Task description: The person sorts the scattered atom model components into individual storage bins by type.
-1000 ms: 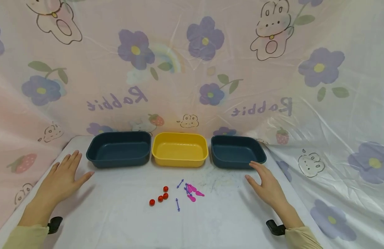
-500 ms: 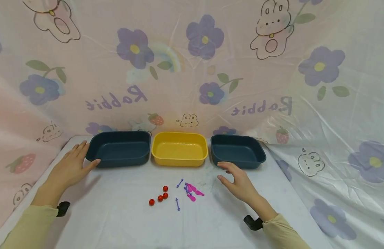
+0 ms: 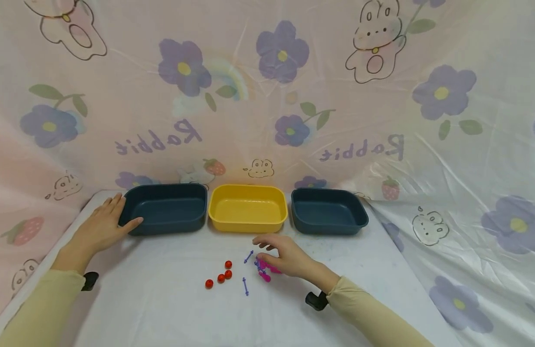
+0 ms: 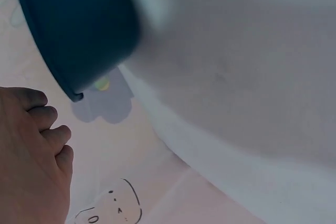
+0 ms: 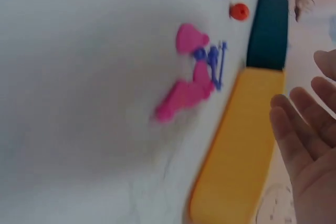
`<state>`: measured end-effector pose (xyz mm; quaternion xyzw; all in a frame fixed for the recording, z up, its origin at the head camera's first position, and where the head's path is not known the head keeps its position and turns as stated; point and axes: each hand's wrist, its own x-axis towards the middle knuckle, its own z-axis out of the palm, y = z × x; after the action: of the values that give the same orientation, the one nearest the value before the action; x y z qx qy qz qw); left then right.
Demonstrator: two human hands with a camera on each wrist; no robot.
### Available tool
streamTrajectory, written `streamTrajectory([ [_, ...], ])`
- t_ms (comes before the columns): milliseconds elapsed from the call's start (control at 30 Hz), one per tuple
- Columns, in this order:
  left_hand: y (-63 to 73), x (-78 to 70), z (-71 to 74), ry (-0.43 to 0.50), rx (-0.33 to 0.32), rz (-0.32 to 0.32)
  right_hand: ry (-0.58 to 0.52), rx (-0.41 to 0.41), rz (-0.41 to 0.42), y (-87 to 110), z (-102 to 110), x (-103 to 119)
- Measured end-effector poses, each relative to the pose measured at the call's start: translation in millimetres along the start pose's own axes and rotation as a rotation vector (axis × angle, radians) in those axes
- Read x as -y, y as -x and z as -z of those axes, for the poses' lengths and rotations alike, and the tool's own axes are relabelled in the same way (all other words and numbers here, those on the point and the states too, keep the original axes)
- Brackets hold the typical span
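Note:
My left hand (image 3: 100,226) is at the left end of the dark teal bin (image 3: 169,227), its fingers extended along the rim and thumb spread toward the front wall. In the left wrist view the fingers (image 4: 55,135) show beside that bin's end. Over the small pieces hovers my right hand (image 3: 289,255), fingers loosely bent, thumb apart, nothing held. Below it lie several pink teardrop-shaped pieces (image 5: 181,98), partly hidden by the hand in the head view. Several purple little rods with knobbed ends (image 3: 245,286) lie among and beside them. To their left are several red beads (image 3: 209,284).
A yellow bin (image 3: 247,226) stands in the middle of the back row, with a second dark teal bin (image 3: 330,228) to its right. White cloth (image 3: 172,308) covers the table. A patterned curtain (image 3: 232,130) hangs behind and along both sides.
My right hand has swept left from the right bin to above the pink pieces. My left hand has moved forward and right to the left bin's end.

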<state>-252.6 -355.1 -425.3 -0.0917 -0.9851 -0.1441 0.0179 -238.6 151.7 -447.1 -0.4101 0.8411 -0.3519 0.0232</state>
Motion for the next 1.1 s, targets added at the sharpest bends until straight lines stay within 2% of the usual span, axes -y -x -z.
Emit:
streamTrajectory([
  [200, -3.4, 12.1, -5.6, 0.025, 0.024, 0.021, -0.024, 0.114, 0.042, -25.7, -19.9, 1.8],
  [400, -4.1, 19.8, -9.1, 0.072, 0.04, 0.033, -0.029, 0.18, -0.017, -45.9, -34.6, 2.0],
  [500, -3.1, 20.9, -10.8, 0.09, 0.04, 0.031, -0.019, 0.213, -0.02, -53.4, -42.6, 0.4],
  [700, -2.6, 20.9, -14.2, 0.111, 0.047, 0.036, 0.026, 0.255, 0.009, -61.6, -52.5, -0.3],
  [1100, -5.5, 25.6, -18.7, 0.101, 0.049, 0.04, 0.079, 0.268, 0.042, -64.9, -57.8, -2.7],
])
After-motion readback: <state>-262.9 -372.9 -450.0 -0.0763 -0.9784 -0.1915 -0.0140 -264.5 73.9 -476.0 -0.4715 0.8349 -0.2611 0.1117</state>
